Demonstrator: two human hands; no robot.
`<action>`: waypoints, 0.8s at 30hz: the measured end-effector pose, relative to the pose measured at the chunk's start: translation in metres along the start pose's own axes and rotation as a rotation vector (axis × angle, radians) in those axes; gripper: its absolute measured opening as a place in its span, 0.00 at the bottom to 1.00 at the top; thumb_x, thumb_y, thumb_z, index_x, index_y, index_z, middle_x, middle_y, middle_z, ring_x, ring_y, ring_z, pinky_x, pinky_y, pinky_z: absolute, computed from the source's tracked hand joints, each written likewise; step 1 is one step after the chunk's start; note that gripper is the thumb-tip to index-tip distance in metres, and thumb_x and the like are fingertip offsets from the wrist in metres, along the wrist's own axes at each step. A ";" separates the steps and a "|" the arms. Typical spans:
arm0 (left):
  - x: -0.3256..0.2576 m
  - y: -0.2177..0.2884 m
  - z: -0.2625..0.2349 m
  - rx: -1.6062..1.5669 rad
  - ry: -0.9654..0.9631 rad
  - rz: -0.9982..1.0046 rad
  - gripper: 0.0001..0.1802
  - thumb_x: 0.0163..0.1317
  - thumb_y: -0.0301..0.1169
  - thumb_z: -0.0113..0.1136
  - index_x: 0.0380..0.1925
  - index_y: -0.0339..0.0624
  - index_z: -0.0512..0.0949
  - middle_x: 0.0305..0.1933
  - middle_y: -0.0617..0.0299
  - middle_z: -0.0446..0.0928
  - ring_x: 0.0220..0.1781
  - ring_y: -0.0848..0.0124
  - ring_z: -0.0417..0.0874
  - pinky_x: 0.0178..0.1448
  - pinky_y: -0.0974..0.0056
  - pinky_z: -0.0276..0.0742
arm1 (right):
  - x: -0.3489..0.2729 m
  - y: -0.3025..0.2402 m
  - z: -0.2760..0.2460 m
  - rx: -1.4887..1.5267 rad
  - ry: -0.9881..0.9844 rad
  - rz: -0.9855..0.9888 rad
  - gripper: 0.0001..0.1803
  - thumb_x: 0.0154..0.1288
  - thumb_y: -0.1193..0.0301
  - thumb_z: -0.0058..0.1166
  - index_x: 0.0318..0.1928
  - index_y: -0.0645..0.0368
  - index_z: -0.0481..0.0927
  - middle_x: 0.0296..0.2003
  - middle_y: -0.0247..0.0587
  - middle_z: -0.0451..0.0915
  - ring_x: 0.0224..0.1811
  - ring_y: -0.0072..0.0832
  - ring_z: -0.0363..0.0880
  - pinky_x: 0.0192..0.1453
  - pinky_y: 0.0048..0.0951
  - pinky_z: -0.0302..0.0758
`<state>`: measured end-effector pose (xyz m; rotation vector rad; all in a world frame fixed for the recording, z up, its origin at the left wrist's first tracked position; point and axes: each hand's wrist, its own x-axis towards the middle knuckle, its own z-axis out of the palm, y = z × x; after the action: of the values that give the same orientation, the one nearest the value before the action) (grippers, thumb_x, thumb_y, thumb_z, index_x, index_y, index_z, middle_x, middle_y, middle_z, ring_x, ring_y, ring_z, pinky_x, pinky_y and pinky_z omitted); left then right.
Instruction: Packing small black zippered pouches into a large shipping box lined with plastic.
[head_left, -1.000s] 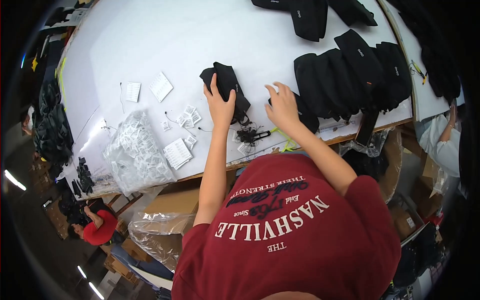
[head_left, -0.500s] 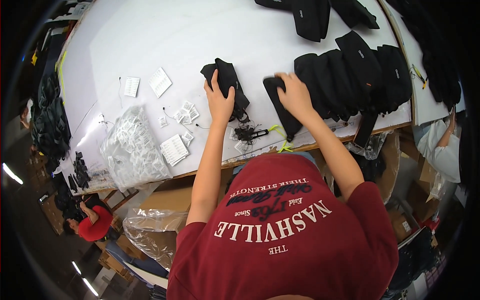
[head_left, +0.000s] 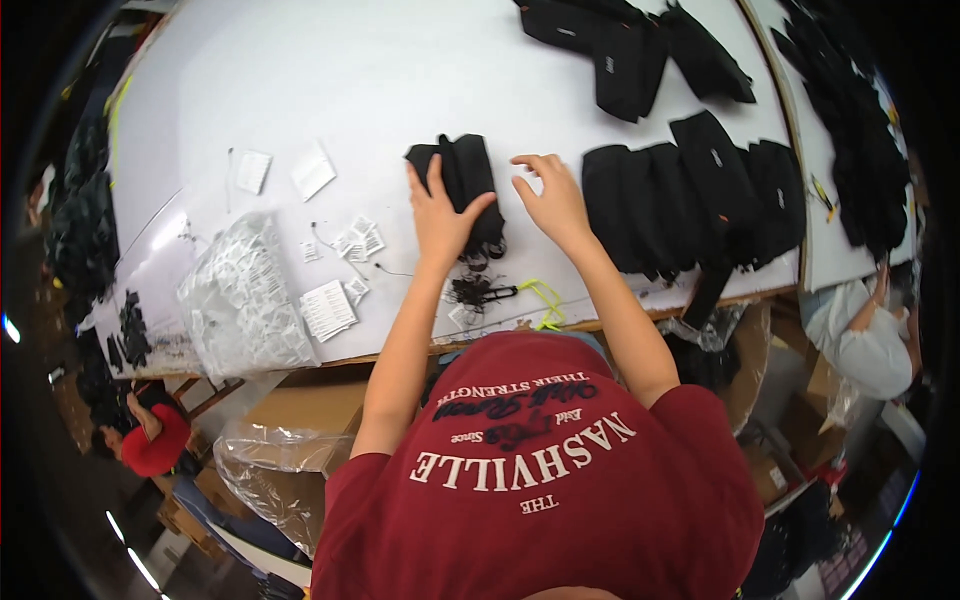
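The left hand lies flat and open on the folded black pouch, whose long axis runs away from the person on the white table, while the right hand, fingers loosely spread and apparently empty, hovers just beside its right edge.
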<state>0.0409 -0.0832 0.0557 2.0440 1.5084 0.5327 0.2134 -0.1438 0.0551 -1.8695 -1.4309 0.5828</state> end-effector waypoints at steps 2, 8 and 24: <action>0.000 -0.001 -0.003 0.032 -0.013 -0.045 0.53 0.42 0.55 0.70 0.65 0.46 0.57 0.70 0.34 0.43 0.64 0.37 0.59 0.64 0.48 0.63 | -0.036 -0.009 -0.036 -0.261 0.060 0.101 0.36 0.49 0.64 0.64 0.60 0.51 0.65 0.42 0.45 0.70 0.45 0.41 0.70 0.49 0.38 0.67; 0.007 0.000 0.007 0.003 -0.049 -0.042 0.54 0.41 0.57 0.71 0.66 0.50 0.56 0.71 0.38 0.43 0.65 0.40 0.58 0.63 0.45 0.63 | -0.083 0.031 -0.078 -0.720 0.058 0.156 0.34 0.44 0.70 0.65 0.56 0.50 0.68 0.45 0.40 0.67 0.48 0.38 0.66 0.50 0.37 0.65; -0.006 0.004 0.022 0.186 0.000 0.138 0.26 0.63 0.51 0.51 0.62 0.69 0.67 0.74 0.45 0.44 0.70 0.31 0.44 0.65 0.30 0.46 | -0.001 0.040 0.070 -0.001 -0.095 0.310 0.28 0.55 0.79 0.48 0.59 0.53 0.70 0.39 0.49 0.76 0.42 0.44 0.78 0.50 0.35 0.74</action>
<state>0.0554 -0.0942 0.0416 2.3033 1.4717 0.4601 0.1891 -0.1321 -0.0211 -2.1059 -1.2054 0.8291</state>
